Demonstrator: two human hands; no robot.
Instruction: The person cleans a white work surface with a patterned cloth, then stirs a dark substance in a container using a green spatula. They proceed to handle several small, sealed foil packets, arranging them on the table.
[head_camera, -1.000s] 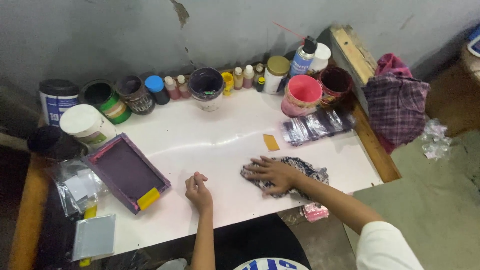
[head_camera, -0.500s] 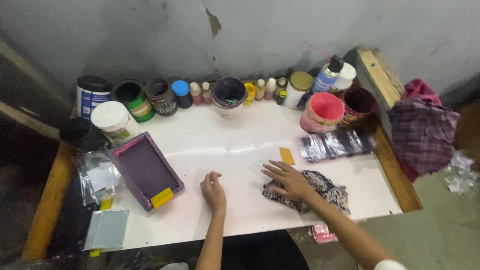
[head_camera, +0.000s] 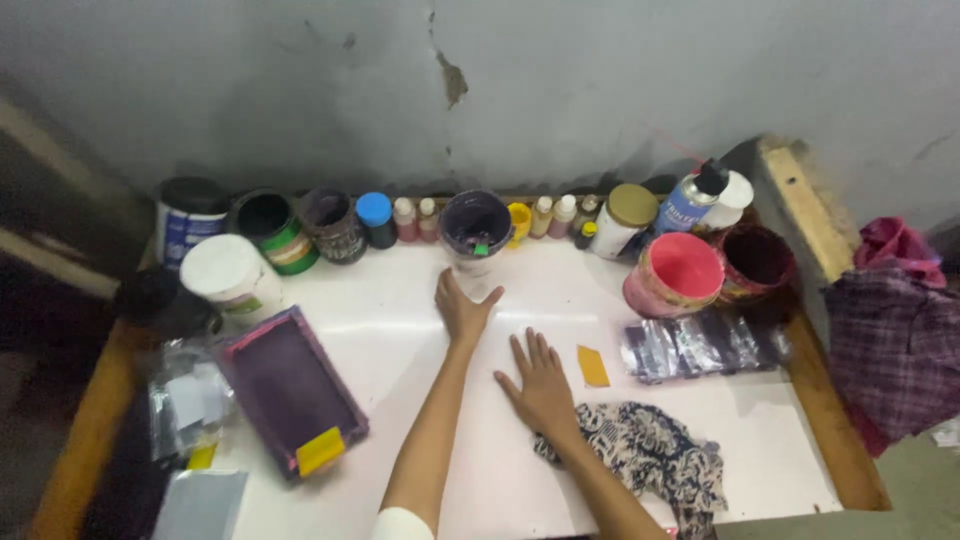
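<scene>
Both hands were open flat and held nothing, the left hand (head_camera: 463, 308) so near the far dark cup (head_camera: 476, 224), the right hand (head_camera: 542, 380) beside the patterned rag (head_camera: 640, 455), that 1 bump could tip the cup.

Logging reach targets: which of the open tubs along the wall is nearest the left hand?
The dark purple-stained tub at mid-row, just beyond the left hand. The green-rimmed tub and pink tub sit well off to either side.
</scene>
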